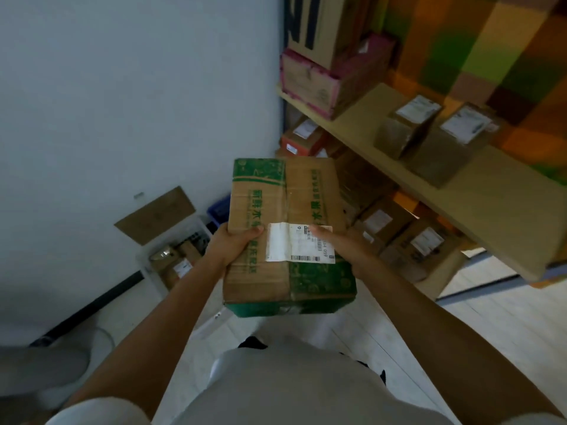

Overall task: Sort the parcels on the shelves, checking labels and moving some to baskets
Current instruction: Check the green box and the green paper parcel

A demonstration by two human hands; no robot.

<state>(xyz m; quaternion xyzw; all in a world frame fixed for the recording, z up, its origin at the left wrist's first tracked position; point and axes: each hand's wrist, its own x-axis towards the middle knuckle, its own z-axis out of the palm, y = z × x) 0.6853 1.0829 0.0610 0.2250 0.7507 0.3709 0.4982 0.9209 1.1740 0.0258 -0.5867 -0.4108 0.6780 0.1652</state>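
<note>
Head view: left thumb [253, 230] presses on top of the brown cardboard box with green printed bands [288, 194], the left hand [233, 245] gripping its left edge. The right hand [352, 250] lies at the box's right edge, one blurred finger stretched over the white shipping label [302, 245]; whether its other fingers curl under cannot be told. The box is held level in the air before the torso, left of the pale wooden shelf board [491, 191]. Two small taped brown parcels [408, 130] stand on that board, set back from its front edge.
</note>
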